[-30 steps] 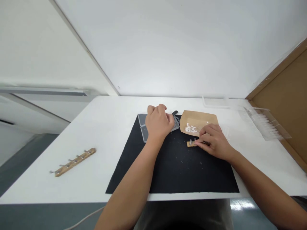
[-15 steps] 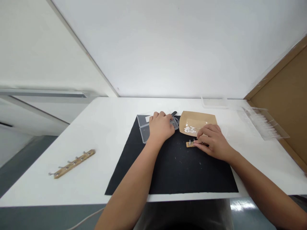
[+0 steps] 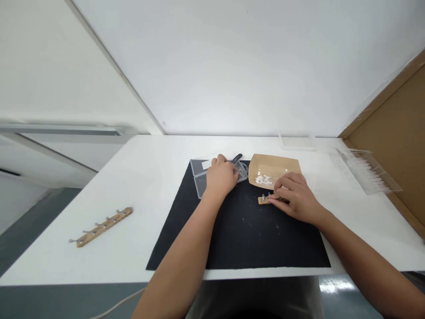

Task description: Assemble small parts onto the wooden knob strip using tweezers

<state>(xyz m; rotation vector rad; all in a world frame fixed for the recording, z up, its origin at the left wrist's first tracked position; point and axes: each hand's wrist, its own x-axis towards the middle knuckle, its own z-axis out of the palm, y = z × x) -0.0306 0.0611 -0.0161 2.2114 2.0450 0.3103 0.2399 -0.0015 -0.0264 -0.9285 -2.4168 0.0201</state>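
Observation:
My left hand (image 3: 219,177) rests on a clear plastic case (image 3: 201,175) at the far edge of a black mat (image 3: 239,226), with its fingers curled around a black-handled tool (image 3: 237,158). My right hand (image 3: 295,197) lies on a short wooden strip with metal hooks (image 3: 263,200), fingers bent and pressing it onto the mat. Just behind it sits a brown paper tray (image 3: 274,166) holding small white pieces (image 3: 262,179).
A longer wooden hook rack (image 3: 101,226) lies on the white table at the left. A clear plastic tray (image 3: 368,175) and a clear lid (image 3: 297,141) sit at the back right. A brown board (image 3: 395,133) lines the right side.
My left hand has sunk lower onto the clear case and curled its fingers over the black tool. My right hand has stayed on the short wooden strip.

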